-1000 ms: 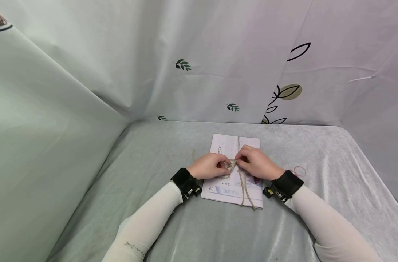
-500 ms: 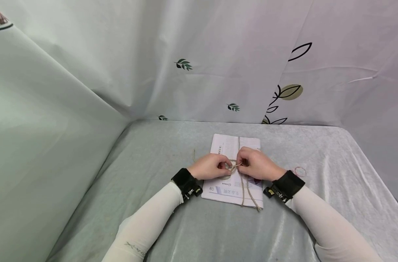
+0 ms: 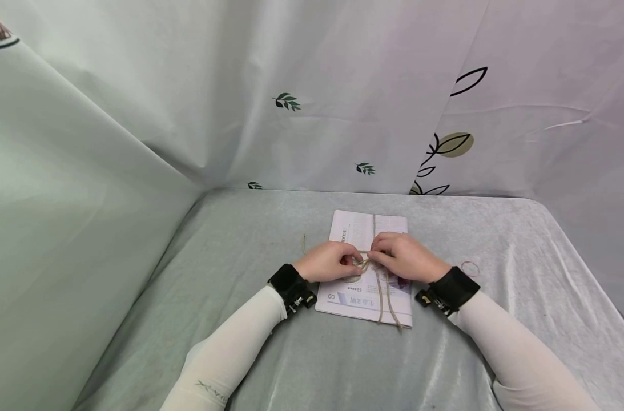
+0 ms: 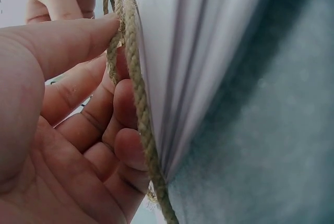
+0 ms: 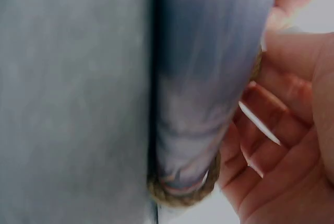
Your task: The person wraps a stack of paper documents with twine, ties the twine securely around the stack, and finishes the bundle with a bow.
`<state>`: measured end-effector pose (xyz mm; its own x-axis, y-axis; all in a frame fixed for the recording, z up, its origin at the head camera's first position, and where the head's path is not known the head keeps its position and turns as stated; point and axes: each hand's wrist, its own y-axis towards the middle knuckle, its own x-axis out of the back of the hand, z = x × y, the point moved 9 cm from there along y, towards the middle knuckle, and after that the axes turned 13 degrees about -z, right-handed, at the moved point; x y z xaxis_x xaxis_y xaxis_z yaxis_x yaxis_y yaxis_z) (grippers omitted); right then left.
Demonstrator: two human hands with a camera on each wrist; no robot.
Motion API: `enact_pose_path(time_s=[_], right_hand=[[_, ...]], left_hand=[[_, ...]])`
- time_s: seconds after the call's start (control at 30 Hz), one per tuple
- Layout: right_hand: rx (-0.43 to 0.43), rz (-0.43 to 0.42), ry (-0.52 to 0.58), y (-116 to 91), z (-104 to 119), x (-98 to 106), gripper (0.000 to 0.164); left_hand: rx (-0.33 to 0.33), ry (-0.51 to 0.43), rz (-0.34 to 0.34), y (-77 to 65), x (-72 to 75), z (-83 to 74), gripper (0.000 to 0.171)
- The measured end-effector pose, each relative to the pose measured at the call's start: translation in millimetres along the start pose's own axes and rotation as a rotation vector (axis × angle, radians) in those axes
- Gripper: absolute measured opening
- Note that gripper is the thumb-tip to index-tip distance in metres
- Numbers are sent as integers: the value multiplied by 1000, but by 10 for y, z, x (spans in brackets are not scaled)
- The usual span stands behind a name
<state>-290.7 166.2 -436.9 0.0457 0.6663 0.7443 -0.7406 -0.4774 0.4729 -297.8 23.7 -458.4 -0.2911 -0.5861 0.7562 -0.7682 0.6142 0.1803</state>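
Observation:
A flat stack of folded newspapers point(image 3: 353, 227) lies on the cloth-covered table, with jute twine point(image 3: 379, 297) running round it both lengthwise and crosswise. Over its middle, where the strands cross, my left hand point(image 3: 328, 261) pinches the twine between thumb and fingers. The left wrist view shows that thumb on the braided strand point(image 4: 136, 72) beside the paper edges. My right hand point(image 3: 408, 258) pinches twine just right of the crossing, fingertips close to the left ones. In the right wrist view, twine point(image 5: 182, 199) wraps the folded side of the stack point(image 5: 209, 41). Fingers partly hide the crossing.
Two twine tails hang over the front edge of the stack, and another end point(image 3: 304, 242) sticks out at the left. A thin pinkish loop point(image 3: 478, 269) lies on the grey cloth point(image 3: 260, 245) to the right. White printed curtains point(image 3: 332, 142) enclose the back and sides.
My right hand first drew a strand slightly rightward from the crossing, then its fingertips came back toward the left ones. The left hand has stayed in place, still pinching twine.

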Motion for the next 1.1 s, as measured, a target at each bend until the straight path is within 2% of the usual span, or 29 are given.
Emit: enact_pose_path(time_s=[0.13, 0.27, 0.47, 0.63, 0.73, 0.93, 1.1], right_hand=[[-75, -27, 15, 13, -51, 12, 13], [-150, -5, 51, 1, -99, 10, 13], [-144, 55, 111, -28, -90, 6, 3], [-152, 160, 118, -72, -60, -27, 30], [-150, 182, 63, -73, -52, -57, 29], [-87, 117, -17, -42, 2, -56, 9], [-74, 59, -35, -20, 0, -29, 7]], left_hand=[[5, -3, 1, -2, -4, 19, 22], [10, -6, 7, -4, -5, 15, 18], [5, 5, 16, -3, -3, -2, 16], [4, 13, 19, -1, -3, 0, 17], [3, 15, 17, -2, 2, -5, 17], [10, 15, 14, 2, -2, 2, 16], [16, 22, 14, 8, -12, 9, 20]])
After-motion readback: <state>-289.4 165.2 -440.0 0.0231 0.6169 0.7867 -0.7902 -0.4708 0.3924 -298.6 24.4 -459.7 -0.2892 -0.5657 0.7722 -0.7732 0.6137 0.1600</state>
